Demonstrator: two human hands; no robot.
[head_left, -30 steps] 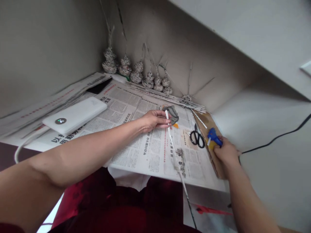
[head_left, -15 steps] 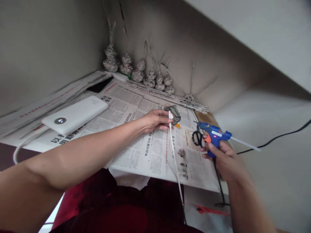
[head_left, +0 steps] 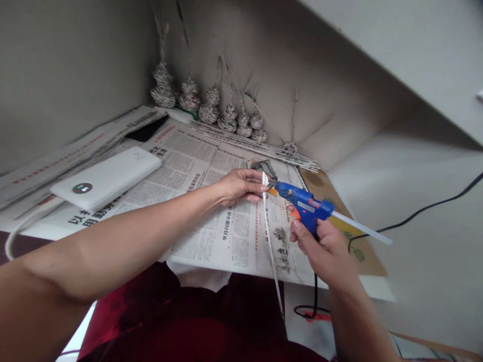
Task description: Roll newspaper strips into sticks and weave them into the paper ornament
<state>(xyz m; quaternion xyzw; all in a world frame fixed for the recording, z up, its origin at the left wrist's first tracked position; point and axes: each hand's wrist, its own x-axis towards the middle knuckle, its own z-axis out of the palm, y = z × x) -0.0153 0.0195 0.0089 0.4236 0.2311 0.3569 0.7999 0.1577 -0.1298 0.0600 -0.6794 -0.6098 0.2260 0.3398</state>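
Between the thumb and fingers of my left hand (head_left: 245, 187) is the upper end of a thin white paper strip (head_left: 272, 256), whose long tail hangs down past the table edge. My right hand (head_left: 320, 241) is wrapped round a blue hot glue gun (head_left: 302, 201) with an orange trigger and a small red light. A clear glue stick (head_left: 362, 227) sticks out of its back. The gun's nozzle is right at the strip's top end, by my left fingertips; whether they touch I cannot tell. Behind my left fingers lies a grey cloth-like thing (head_left: 264, 168), partly hidden.
Newspaper (head_left: 181, 166) covers the table. Several woven gourd shapes (head_left: 209, 108) stand along the wall, with thin paper rods (head_left: 260, 147) before them. A white power bank (head_left: 109, 176) with a cable lies left. A black cord (head_left: 411, 221) runs at right, near a brown sheet (head_left: 339, 216).
My right hand has brought the glue gun leftward, up to the strip in my left hand. The black scissors handles seen earlier are now hidden. The view has shifted slightly.
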